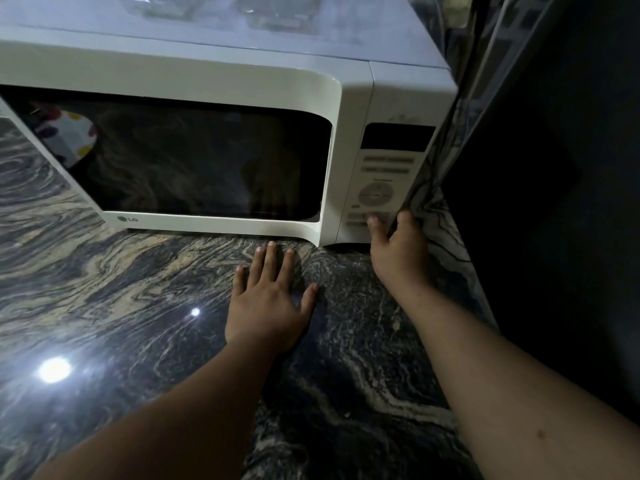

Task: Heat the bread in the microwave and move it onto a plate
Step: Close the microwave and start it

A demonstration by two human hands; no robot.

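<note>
A white microwave (214,77) stands on a dark marbled counter (104,289), its door closed and its window dark. No bread or plate shows; the inside is too dark to read. My left hand (268,299) lies flat on the counter just in front of the door's lower edge, fingers spread, holding nothing. My right hand (398,251) reaches up to the control panel (384,181), one fingertip touching a button in the bottom row; the other fingers are loosely curled.
A marbled side wall (436,157) stands close against the microwave's right side, beside my right hand. A dark panel (554,202) fills the far right. Clear containers (277,12) sit on top of the microwave. A spotted cloth is reflected in the door window's left.
</note>
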